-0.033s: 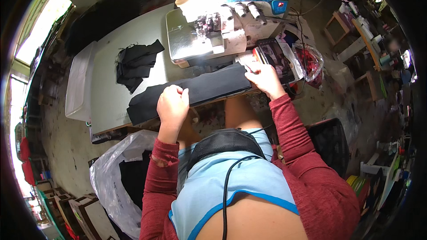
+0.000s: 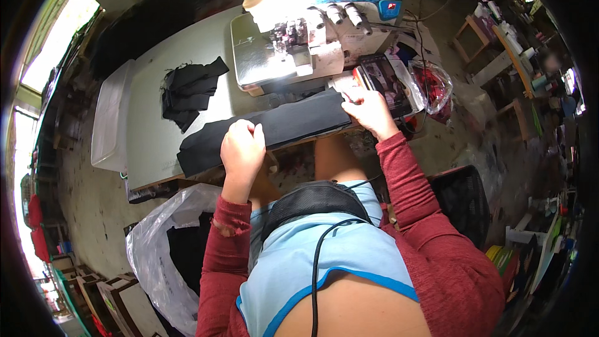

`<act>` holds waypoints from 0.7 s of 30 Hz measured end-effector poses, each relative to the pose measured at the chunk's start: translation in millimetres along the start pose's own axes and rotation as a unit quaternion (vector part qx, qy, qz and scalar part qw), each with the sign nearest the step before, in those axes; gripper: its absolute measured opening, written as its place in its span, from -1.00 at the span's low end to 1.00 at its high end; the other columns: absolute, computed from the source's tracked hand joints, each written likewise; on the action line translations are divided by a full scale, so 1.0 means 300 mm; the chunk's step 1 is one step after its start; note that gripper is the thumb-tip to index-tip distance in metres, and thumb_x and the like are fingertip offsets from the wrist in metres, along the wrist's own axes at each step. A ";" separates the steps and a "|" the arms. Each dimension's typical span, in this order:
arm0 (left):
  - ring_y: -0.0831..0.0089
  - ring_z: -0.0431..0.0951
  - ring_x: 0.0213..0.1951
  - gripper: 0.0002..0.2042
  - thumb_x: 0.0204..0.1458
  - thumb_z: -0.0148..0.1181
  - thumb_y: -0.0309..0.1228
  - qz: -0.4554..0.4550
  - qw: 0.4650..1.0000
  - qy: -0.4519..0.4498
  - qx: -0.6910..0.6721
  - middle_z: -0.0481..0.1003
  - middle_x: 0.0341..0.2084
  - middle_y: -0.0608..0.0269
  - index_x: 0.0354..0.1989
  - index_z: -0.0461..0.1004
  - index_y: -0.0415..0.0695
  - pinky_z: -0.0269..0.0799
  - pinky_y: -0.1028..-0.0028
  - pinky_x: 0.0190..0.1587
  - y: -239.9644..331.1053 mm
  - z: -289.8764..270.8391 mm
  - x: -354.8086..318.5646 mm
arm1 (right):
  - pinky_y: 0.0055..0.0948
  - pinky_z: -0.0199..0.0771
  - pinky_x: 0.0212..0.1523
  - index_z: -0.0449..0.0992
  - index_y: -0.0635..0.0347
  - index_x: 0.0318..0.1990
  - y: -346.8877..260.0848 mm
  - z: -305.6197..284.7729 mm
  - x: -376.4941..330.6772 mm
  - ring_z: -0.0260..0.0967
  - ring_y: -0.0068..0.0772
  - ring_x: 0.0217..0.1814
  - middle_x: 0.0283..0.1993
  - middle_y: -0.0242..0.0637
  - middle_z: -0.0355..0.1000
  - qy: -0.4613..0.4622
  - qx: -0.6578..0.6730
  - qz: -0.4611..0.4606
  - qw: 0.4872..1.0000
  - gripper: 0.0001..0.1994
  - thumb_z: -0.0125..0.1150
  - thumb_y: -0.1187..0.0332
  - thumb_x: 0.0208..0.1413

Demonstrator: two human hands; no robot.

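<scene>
Your left hand (image 2: 242, 148) grips the black fabric strip (image 2: 268, 130) in a fist; your right hand (image 2: 369, 111) pinches its end beside the overlock machine (image 2: 312, 25), and no part is under the needle yet.

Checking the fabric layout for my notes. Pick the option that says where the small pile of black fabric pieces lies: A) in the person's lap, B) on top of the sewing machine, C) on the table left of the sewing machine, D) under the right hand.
C: the pile lies on the table, left of the sewing machine, apart from both hands, which rest on the long black strip.
</scene>
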State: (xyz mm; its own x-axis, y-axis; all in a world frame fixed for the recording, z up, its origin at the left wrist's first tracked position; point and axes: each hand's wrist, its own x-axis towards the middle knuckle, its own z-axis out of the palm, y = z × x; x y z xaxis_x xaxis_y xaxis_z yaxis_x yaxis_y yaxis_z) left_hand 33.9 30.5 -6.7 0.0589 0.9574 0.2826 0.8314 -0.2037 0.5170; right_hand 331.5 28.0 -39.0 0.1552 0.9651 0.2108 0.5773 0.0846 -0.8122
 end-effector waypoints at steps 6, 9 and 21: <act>0.22 0.53 -0.31 -0.70 -0.11 0.30 -0.40 -0.028 0.990 0.028 -0.138 0.50 -0.34 0.02 -0.23 0.41 -0.27 0.42 0.37 -0.21 0.067 0.044 -0.009 | -0.43 0.39 -0.42 0.51 0.28 -0.40 0.004 0.029 -0.012 0.32 -0.42 -0.54 -0.56 -0.23 0.43 0.041 0.036 0.008 0.998 -0.77 0.32 0.35 -0.22; 0.38 0.50 -0.29 -0.64 -0.14 0.29 -0.52 0.081 0.922 -0.074 -0.371 0.50 -0.34 0.15 -0.10 0.44 -0.24 0.39 0.54 -0.19 0.074 -0.017 -0.015 | -0.53 0.40 -0.23 0.43 0.26 -0.20 -0.043 0.047 -0.021 0.33 -0.55 -0.31 -0.33 -0.32 0.40 0.036 0.092 0.019 0.995 -0.71 0.21 0.57 -0.17; 0.31 0.51 -0.40 -0.85 -0.13 0.23 -0.64 0.164 0.934 -0.067 -0.311 0.51 -0.45 0.21 -0.36 0.56 -0.16 0.42 0.47 -0.31 0.106 -0.187 -0.073 | -0.47 0.40 -0.14 0.53 0.22 -0.35 -0.069 0.002 -0.016 0.43 -0.38 -0.22 -0.33 -0.24 0.46 -0.016 0.019 -0.024 0.999 -0.71 -0.06 0.70 -0.22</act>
State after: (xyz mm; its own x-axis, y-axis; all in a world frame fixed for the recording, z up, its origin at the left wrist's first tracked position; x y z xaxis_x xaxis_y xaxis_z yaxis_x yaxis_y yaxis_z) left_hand 28.0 -8.6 48.8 0.3574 0.8314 0.4256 0.2779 -0.5297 0.8014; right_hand 318.3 21.7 -23.6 0.1020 0.9670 0.2336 0.5522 0.1403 -0.8218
